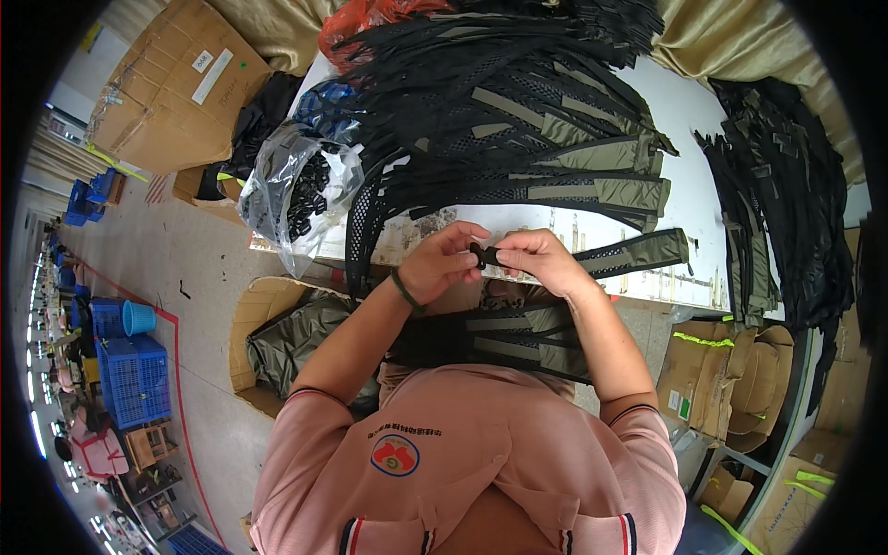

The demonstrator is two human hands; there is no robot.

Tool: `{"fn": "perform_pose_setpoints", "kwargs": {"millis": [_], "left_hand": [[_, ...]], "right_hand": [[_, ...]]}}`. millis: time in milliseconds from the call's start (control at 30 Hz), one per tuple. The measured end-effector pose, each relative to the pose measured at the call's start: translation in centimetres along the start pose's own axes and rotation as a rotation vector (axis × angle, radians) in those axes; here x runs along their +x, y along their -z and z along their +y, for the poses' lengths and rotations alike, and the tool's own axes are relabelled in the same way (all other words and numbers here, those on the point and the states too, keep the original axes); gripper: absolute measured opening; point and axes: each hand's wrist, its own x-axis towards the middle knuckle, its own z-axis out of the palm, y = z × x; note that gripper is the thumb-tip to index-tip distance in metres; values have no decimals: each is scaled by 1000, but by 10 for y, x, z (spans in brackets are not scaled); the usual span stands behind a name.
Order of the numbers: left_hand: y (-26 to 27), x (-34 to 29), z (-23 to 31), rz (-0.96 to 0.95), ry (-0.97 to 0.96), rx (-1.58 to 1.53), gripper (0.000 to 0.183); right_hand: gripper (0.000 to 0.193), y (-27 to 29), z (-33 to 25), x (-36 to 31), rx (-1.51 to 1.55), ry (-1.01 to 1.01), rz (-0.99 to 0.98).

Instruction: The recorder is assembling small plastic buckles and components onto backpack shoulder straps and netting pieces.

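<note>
Close to the table's front edge, my left hand (442, 263) and my right hand (544, 261) pinch a small black plastic buckle (485, 255) between them. Fingers cover part of it, and whether webbing runs through it I cannot tell. Just beyond my hands lies a thick pile of black mesh straps with olive fabric ends (555, 153). One such strap (638, 254) sticks out past my right hand at the table edge. More straps (509, 338) lie across my lap. Left of my hands, a clear plastic bag (301, 190) holds several black buckles.
The white table (689, 268) has a worn front edge. Black and olive pieces (772, 185) hang at the right. An open carton (242, 347) with dark fabric stands by my left arm, a large carton (176, 83) farther back. More cartons (694, 370) sit at right; blue crates (134, 379) at left.
</note>
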Motion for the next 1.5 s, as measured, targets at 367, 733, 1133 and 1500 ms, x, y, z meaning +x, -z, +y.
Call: {"fn": "perform_pose_setpoints", "kwargs": {"millis": [367, 733, 1133, 1500], "left_hand": [[9, 8, -3, -62, 0, 94, 26], [3, 8, -20, -15, 62, -253, 24], [0, 5, -9, -12, -77, -41, 25], [-13, 7, -18, 67, -55, -409, 19]], "right_hand": [[9, -4, -15, -6, -328, 186, -65], [12, -20, -12, -6, -605, 543, 193], [10, -31, -6, -8, -210, 227, 235], [20, -24, -12, -7, -799, 624, 337]]}}
